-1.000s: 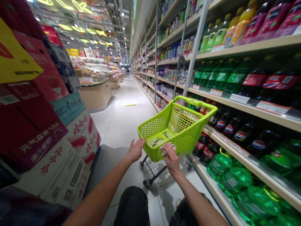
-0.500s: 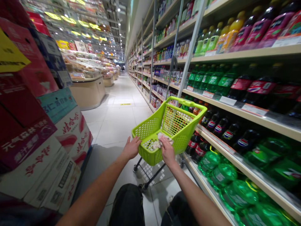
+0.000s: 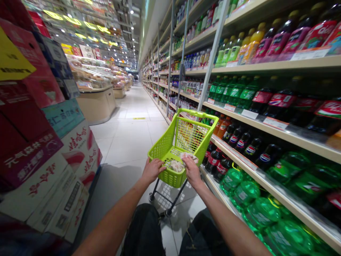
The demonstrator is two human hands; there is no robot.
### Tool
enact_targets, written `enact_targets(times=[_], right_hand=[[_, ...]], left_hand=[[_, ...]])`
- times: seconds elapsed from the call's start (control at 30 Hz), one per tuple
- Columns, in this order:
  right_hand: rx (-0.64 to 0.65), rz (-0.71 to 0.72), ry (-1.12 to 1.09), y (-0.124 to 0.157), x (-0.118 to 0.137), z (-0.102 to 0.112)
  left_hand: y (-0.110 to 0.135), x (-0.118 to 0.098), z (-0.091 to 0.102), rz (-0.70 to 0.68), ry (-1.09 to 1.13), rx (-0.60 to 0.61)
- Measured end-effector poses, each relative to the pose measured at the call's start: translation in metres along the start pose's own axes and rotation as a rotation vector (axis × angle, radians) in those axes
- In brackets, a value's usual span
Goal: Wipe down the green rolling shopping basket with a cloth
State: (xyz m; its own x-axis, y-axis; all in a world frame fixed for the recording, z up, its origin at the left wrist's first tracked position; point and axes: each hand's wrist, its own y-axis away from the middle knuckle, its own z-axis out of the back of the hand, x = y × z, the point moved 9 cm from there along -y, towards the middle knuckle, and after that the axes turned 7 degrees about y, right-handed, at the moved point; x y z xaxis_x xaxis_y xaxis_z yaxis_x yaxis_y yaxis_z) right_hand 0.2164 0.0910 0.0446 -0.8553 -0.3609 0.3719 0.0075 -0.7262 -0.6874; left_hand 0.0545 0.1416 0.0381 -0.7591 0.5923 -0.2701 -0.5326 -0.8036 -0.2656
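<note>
Compared with a second ago, the green shopping cart (image 3: 166, 147) has swung around so that its handle (image 3: 199, 115) lies more nearly straight ahead, and the pale cloth (image 3: 192, 157), then bunched at the near rim, is now over the inside of the basket, with a pale wad (image 3: 176, 165) on the basket's floor at the near end. Whether cloth and wad are one piece or two is hard to say, since the right hand (image 3: 191, 169) covers part of them. That hand's fingers are bent and pressed onto the cloth near the cart's right corner. The left hand (image 3: 152, 170) rests on the rim at the near left corner, fingers laid over the edge and thumb apart; I cannot tell whether they grip. One cart stands on the tiled floor (image 3: 128, 138), with two front wheels (image 3: 168, 212) in view, between the person's knees (image 3: 146, 227), two of them, and the drink shelves (image 3: 266, 129). On those shelves, four dark bottles (image 3: 250, 150) show round labels, and one yellow sign (image 3: 13, 58) hangs by the stacked boxes (image 3: 77, 145) to the left.
</note>
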Motion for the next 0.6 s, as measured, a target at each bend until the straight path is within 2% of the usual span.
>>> enact_targets(times=[0.17,0.23,0.33,0.4,0.5,0.6], right_hand=[[0.043,0.153,0.035,0.029,0.046,-0.015],[0.039,0.166,0.070,0.035,0.044,-0.011],[-0.003,0.108,0.123,0.037,0.020,0.004],[-0.019,0.069,0.131,0.034,0.011,0.004],[0.001,0.087,0.137,0.021,0.026,-0.021],[0.045,0.214,0.137,0.008,0.058,-0.057]], left_hand=[[-0.001,-0.006,-0.016,0.039,0.014,0.050],[-0.001,0.005,-0.012,0.053,-0.017,0.057],[-0.002,0.026,-0.003,0.115,-0.079,0.063],[-0.003,0.030,-0.002,0.101,-0.091,0.092],[-0.005,0.023,-0.003,0.029,-0.064,0.111],[-0.006,0.020,-0.004,0.015,0.012,0.121]])
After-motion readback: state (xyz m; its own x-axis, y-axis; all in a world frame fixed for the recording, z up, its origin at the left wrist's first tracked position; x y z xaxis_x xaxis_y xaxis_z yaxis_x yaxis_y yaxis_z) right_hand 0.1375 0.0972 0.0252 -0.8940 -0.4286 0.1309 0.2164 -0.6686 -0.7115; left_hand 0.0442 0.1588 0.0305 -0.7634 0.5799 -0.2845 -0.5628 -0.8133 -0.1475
